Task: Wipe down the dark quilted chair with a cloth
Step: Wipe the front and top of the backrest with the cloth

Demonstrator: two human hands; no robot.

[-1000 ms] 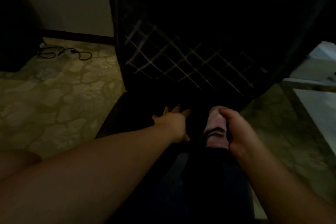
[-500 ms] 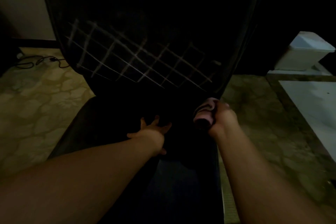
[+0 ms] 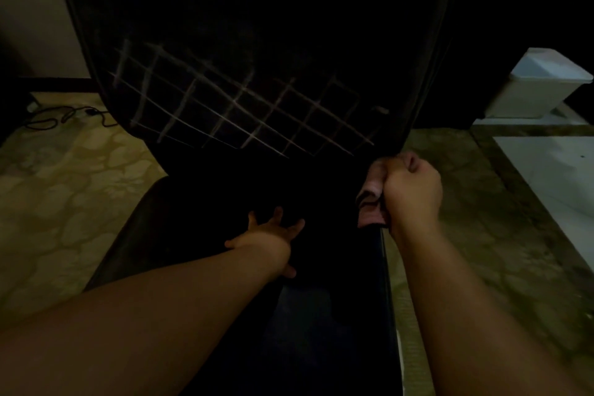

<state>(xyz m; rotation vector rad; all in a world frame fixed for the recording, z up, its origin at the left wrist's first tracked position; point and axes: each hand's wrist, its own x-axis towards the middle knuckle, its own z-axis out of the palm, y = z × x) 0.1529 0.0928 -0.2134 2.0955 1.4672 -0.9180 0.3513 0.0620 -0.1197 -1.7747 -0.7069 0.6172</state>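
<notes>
Cable (image 3: 64, 116): dark, loosely coiled on the patterned floor (image 3: 64, 177) at far left, well apart from the work, by the wall. Chair (image 3: 244, 106): dark, quilted, light stitch lines crossing the lower backrest; stands at centre, seat running toward the viewer. Left hand (image 3: 268, 243): fingers spread and straight, resting flat on the seat, holding nothing; judged to brace the body or steady the chair while the other arm works. Cloth (image 3: 373, 194): pinkish, bunched into a wad so it gives a firm pad; lies against the chair's right edge where backrest meets seat. Right hand (image 3: 413, 193): fist clenched round the cloth, pressing it to that edge, judged mid-wipe. White box (image 3: 540, 87): far right, on a pale ledge, apart from the chair
</notes>
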